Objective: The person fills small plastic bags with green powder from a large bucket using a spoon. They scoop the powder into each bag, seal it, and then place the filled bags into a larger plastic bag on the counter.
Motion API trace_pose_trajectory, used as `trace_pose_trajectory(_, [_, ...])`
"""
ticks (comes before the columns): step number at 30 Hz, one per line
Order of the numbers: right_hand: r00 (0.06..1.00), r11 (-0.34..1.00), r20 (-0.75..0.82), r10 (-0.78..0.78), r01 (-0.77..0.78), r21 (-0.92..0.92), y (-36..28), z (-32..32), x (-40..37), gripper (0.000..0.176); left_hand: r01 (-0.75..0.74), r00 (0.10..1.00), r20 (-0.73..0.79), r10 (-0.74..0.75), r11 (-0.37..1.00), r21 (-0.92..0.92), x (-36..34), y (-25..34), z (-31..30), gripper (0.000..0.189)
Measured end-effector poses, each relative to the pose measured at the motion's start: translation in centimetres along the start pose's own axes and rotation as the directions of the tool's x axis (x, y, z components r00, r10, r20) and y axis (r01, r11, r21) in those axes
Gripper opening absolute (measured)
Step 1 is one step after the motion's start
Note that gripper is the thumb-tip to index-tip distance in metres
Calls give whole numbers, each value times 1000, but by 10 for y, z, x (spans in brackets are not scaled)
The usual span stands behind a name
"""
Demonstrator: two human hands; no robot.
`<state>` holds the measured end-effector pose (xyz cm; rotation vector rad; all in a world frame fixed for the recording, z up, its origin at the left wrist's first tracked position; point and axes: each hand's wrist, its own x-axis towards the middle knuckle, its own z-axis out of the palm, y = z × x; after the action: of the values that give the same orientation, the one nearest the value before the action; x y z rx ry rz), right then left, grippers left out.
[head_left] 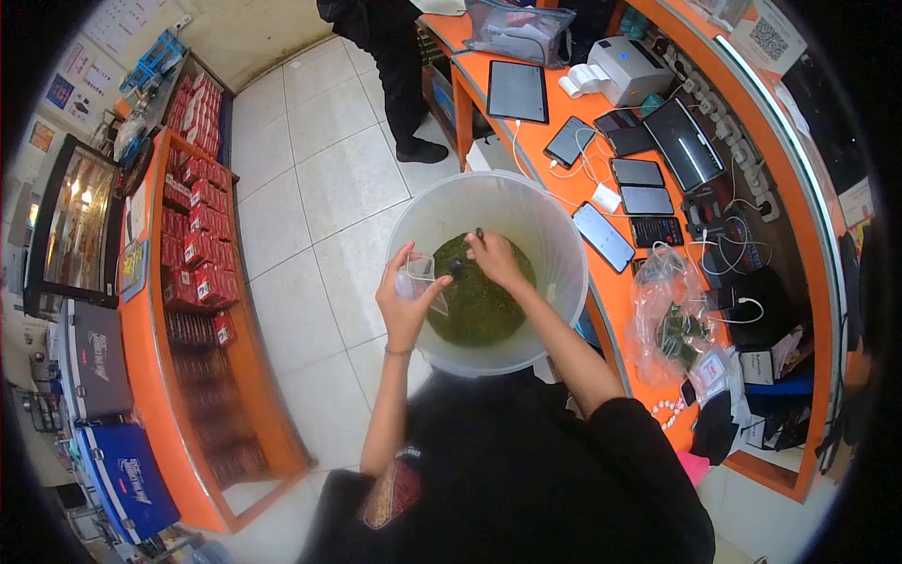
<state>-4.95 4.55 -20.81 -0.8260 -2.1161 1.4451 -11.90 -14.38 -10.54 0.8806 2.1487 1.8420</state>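
A large translucent plastic bucket (557, 235) stands in front of my body, with a loose, fine green material (479, 320) covering its bottom. My left hand (406, 299), over the bucket's left side, holds a small clear plastic bag (413, 280) between thumb and fingers, its mouth spread. Inside the bucket, my right hand (492, 258) grips a dark spoon (458, 268) by its handle. The spoon's head is close to the right side of the bag. Whether the two touch, and what the spoon carries, I cannot make out.
On my right, an orange counter (521, 141) carries several phones, a tablet (518, 91), cables, a printer (628, 70) and a clear bag with green contents (681, 329). An orange shelf unit (272, 423) stands left. A person's dark-clothed leg (399, 85) is ahead on the tiles.
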Motion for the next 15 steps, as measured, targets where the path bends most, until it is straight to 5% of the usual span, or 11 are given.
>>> trace_pose_trajectory(2, [995,993,21,101,-102,58,3,22,8,31,69,998,15,-69,997,-41,0,-3,-2,72])
trace_pose_trajectory(5, [999,998,32,-25,23,61,18,51,9,30,63,997,-22,-69,981,-184,1,-6,-2,71])
trace_pose_trajectory(7, [997,994,73,17,-25,103,13,59,0,28,75,997,-7,-78,981,-177,0,-6,-4,68])
trace_pose_trajectory(9, [937,953,293,-191,248,-172,14,66,-12,23,90,996,12,-89,981,-173,0,-7,-4,65])
trace_pose_trajectory(11, [902,981,416,-119,170,-88,14,76,-30,20,-140,990,2,140,988,70,4,-11,-3,63])
trace_pose_trajectory(13, [789,931,516,-333,360,51,10,76,-46,22,-108,994,7,108,992,71,6,-1,-1,65])
trace_pose_trajectory(15, [762,909,557,-331,415,-28,-2,58,-49,28,-76,997,14,75,995,72,5,2,-1,66])
